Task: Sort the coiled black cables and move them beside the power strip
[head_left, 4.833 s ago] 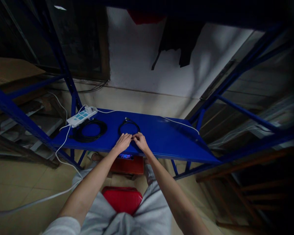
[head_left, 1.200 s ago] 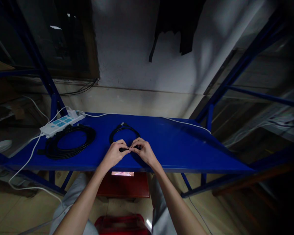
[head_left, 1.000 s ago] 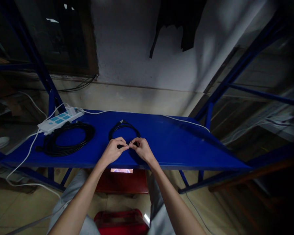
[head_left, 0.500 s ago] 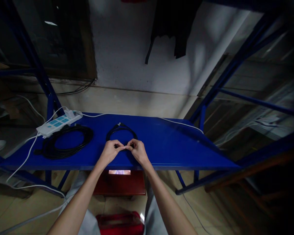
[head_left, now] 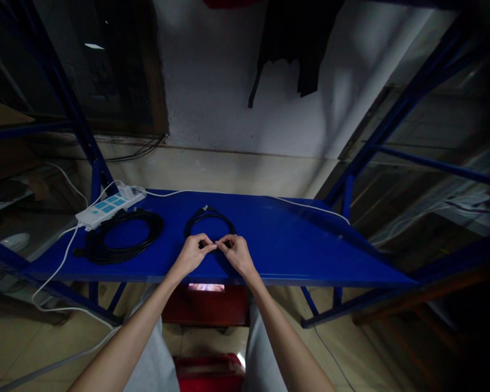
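A small coil of black cable [head_left: 210, 214] lies on the blue table [head_left: 277, 239], a pale connector end at its far side. Over its near side, my left hand [head_left: 195, 253] and my right hand [head_left: 236, 253] meet at the fingertips. Each hand is closed in a thumb-and-finger pinch. Whatever sits between the fingertips is too small to make out, and my hands cover the near part of the coil. To the left rests a larger coil of black cable [head_left: 124, 255], apart from both hands.
A white power strip [head_left: 110, 207] with blue sockets lies at the table's back left, behind the large coil. Its white cord [head_left: 57, 272] hangs over the left edge. Another white cord [head_left: 306, 207] runs along the back edge. Blue frame posts [head_left: 347, 196] rise at both sides.
The whole view has shifted slightly, so everything sits a little further right. My hands keep their pinch at the small coil, with the fingertips still close together.
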Demonstrator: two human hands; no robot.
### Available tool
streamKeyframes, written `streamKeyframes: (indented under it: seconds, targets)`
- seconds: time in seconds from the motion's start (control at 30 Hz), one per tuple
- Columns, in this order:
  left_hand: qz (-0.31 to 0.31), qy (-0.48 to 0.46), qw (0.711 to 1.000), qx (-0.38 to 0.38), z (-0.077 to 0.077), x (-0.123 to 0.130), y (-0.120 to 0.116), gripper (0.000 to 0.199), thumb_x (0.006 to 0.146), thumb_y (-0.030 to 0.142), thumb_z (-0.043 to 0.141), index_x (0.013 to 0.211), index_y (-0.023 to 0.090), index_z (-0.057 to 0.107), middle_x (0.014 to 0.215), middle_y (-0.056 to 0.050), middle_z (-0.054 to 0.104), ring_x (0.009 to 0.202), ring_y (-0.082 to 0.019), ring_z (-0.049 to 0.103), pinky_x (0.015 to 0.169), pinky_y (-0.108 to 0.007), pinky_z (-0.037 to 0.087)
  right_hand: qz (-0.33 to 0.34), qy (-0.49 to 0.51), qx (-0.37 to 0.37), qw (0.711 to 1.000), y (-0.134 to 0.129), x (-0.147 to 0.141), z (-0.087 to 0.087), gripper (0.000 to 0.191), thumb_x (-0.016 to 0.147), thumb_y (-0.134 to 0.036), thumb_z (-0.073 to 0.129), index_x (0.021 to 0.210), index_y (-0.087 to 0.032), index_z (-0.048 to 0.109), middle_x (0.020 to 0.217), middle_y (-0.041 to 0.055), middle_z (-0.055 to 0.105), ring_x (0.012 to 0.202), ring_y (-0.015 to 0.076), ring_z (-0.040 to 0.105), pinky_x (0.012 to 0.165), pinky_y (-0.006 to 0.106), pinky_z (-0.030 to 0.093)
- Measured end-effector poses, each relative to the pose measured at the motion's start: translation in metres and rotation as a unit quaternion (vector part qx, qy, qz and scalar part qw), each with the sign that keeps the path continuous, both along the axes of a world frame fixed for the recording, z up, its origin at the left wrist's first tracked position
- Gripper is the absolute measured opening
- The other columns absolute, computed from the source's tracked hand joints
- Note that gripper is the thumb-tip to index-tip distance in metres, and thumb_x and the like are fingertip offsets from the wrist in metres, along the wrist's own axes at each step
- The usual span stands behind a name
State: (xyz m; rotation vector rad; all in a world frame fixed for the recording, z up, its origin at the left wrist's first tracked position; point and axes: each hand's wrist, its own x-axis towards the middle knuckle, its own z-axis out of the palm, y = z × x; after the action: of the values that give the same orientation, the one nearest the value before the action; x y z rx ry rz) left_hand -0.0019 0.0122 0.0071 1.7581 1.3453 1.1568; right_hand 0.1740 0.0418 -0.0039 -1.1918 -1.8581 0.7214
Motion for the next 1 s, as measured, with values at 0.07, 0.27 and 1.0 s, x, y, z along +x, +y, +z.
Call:
streamKeyframes:
  seconds: [0.07, 0.27, 1.0]
  targets:
    - [-0.002, 0.001, 1.0, 0.004, 0.0008, -0.0001, -0.0007, 0.021, 0.084, 0.036, 0.067, 0.074, 0.017, 0.07, 0.074, -0.002, 0.071, 0.07, -0.015, 0.06, 0.068, -0.027, 0.042, 0.0, -0.008, 0.001, 1.0, -0.001, -0.0005, 0.0023, 0.022, 0.085, -0.034, 0.063, 0.075, -0.018, 0.075, 0.071, 0.0042, 0.069, 0.064, 0.0161, 0.054, 0.059, 0.027, 0.032]
    - [-0.009, -0.003, 1.0, 0.0, 0.0021, -0.0009, -0.001, 0.019, 0.084, 0.033, 0.067, 0.074, 0.016, 0.069, 0.076, -0.002, 0.07, 0.073, -0.015, 0.06, 0.07, -0.027, 0.042, 0.003, -0.017, 0.002, 1.0, -0.0022, 0.0001, 0.0043, 0.02, 0.086, -0.033, 0.063, 0.075, -0.019, 0.074, 0.071, 0.0026, 0.069, 0.065, 0.0156, 0.054, 0.06, 0.027, 0.032]
    - [0.0, 0.032, 0.999, -0.001, 0.0008, 0.0023, 0.0022, 0.02, 0.084, 0.035, 0.068, 0.075, 0.017, 0.071, 0.077, -0.002, 0.071, 0.074, -0.016, 0.061, 0.071, -0.028, 0.043, 0.031, 0.032, -0.014, 0.999, -0.0007, 0.0033, 0.0018, 0.007, 0.083, -0.025, 0.067, 0.08, -0.02, 0.069, 0.08, 0.0031, 0.069, 0.075, 0.0178, 0.058, 0.068, 0.028, 0.038]
